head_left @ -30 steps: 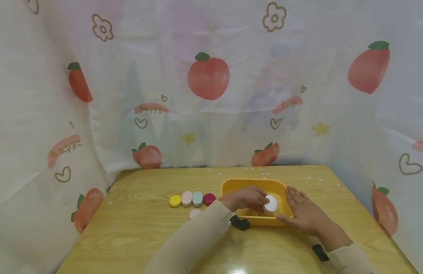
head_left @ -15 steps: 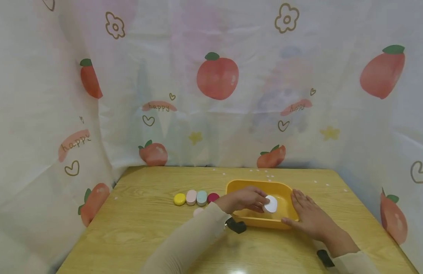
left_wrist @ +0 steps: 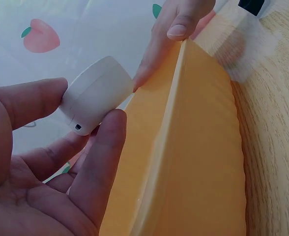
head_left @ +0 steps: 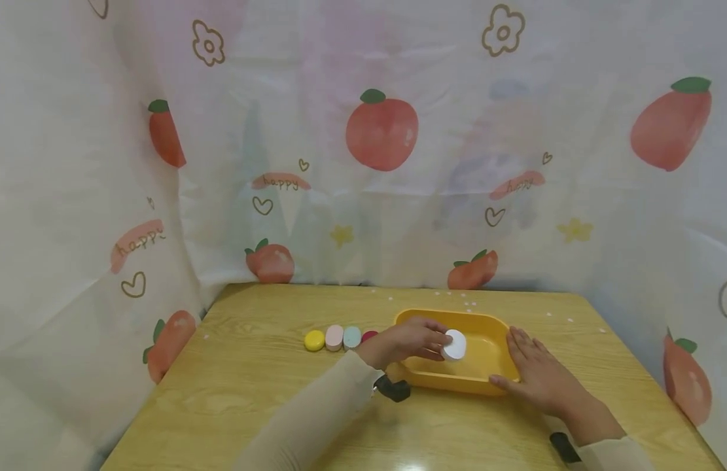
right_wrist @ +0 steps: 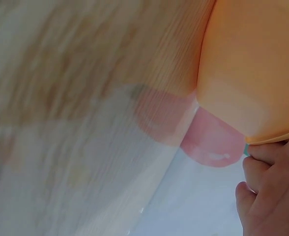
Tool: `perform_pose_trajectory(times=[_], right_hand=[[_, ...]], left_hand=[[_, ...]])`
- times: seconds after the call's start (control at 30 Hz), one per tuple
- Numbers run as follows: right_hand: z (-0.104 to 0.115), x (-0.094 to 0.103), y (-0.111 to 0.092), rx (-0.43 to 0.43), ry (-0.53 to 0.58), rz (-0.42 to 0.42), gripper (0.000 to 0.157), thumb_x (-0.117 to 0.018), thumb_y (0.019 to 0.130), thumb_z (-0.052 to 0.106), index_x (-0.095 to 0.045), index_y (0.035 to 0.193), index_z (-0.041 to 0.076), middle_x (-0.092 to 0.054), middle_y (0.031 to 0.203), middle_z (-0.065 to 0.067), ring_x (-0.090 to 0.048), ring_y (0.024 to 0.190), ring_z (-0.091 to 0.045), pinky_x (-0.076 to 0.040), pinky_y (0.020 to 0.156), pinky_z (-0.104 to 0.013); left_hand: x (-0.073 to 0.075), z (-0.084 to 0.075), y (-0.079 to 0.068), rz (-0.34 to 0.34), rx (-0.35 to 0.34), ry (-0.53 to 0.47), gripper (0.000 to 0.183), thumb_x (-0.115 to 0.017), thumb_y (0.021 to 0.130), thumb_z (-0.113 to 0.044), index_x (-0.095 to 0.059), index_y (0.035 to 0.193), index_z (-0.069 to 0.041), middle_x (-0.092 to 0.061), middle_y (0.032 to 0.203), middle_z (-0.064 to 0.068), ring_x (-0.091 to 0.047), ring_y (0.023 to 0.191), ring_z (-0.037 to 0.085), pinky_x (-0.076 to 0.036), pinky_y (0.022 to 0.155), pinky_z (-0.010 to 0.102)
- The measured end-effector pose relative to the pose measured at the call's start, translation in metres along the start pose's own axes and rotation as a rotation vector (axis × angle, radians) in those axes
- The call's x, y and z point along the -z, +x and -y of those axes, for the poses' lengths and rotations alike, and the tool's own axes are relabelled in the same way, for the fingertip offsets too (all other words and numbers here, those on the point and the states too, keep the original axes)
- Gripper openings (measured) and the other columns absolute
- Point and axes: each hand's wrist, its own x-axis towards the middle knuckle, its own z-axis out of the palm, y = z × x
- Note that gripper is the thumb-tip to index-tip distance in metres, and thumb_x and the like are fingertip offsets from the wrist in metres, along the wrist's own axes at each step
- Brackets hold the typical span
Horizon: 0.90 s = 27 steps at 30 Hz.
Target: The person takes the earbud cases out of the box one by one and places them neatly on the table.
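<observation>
A yellow plastic bin [head_left: 466, 384] stands on the table. Over its open top, my left hand [head_left: 415, 339] pinches a small white rounded case [head_left: 455, 345] between thumb and fingers. Seen from the left wrist, the white case [left_wrist: 98, 93] is tilted, with a seam round its side and a tiny dark opening near its lower edge. My right hand [head_left: 542, 374] lies along the right end of the bin, fingers extended at the rim and thumb at the front corner. In the right wrist view, that hand's fingers [right_wrist: 267, 172] are beside the rim.
Left of the bin, a yellow piece [head_left: 314, 340], a pink one [head_left: 334, 337], a mint one [head_left: 352, 337] and a magenta one [head_left: 370, 335] stand in a row, the last partly behind my left wrist. Small white specks dot the table's far part. A fruit-print curtain [head_left: 316, 131] surrounds the table.
My left hand has drawn the white case leftward and slightly up within the bin's outline. My right hand keeps its place on the bin. The head view has shifted a little left.
</observation>
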Motion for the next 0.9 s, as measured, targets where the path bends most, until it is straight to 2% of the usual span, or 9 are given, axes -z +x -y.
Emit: perform_pose_trajectory(times=[0.23, 0.37, 0.73, 0.9], right_hand=[[0.003, 0.001, 0.003, 0.01, 0.014, 0.006, 0.096, -0.054, 0.093, 0.058, -0.023, 0.145, -0.017, -0.017, 0.153, -0.033, -0.014, 0.141, -0.047, 0.005, 0.117, -0.044], [0.004, 0.001, 0.003, 0.012, 0.026, 0.011, 0.095, -0.053, 0.094, 0.057, -0.022, 0.145, -0.017, -0.016, 0.153, -0.033, -0.013, 0.141, -0.047, 0.003, 0.117, -0.046], [0.0, -0.001, 0.002, 0.021, 0.026, -0.002, 0.094, -0.054, 0.094, 0.055, -0.022, 0.145, -0.017, -0.016, 0.153, -0.034, -0.013, 0.142, -0.046, 0.007, 0.116, -0.043], [0.0, 0.0, 0.002, 0.023, 0.036, 0.003, 0.094, -0.054, 0.095, 0.055, -0.019, 0.146, -0.017, -0.014, 0.153, -0.034, -0.012, 0.142, -0.047, 0.008, 0.116, -0.043]], left_hand=[[0.017, 0.006, -0.016, -0.003, -0.018, -0.02, 0.024, -0.062, 0.096, -0.009, -0.063, 0.115, 0.006, -0.067, 0.096, 0.01, -0.066, 0.083, 0.019, -0.057, 0.08, 0.038], [0.026, 0.009, -0.025, -0.03, -0.027, -0.022, 0.026, -0.064, 0.095, -0.01, -0.063, 0.116, 0.005, -0.067, 0.099, 0.01, -0.066, 0.086, 0.02, -0.057, 0.079, 0.037], [0.051, 0.013, -0.045, -0.076, -0.047, -0.027, 0.031, -0.064, 0.094, -0.011, -0.06, 0.12, 0.005, -0.066, 0.1, 0.011, -0.066, 0.085, 0.018, -0.056, 0.081, 0.037], [0.063, 0.017, -0.058, -0.115, -0.036, -0.032, 0.032, -0.065, 0.094, -0.012, -0.058, 0.12, 0.005, -0.066, 0.101, 0.012, -0.066, 0.087, 0.021, -0.055, 0.084, 0.04]])
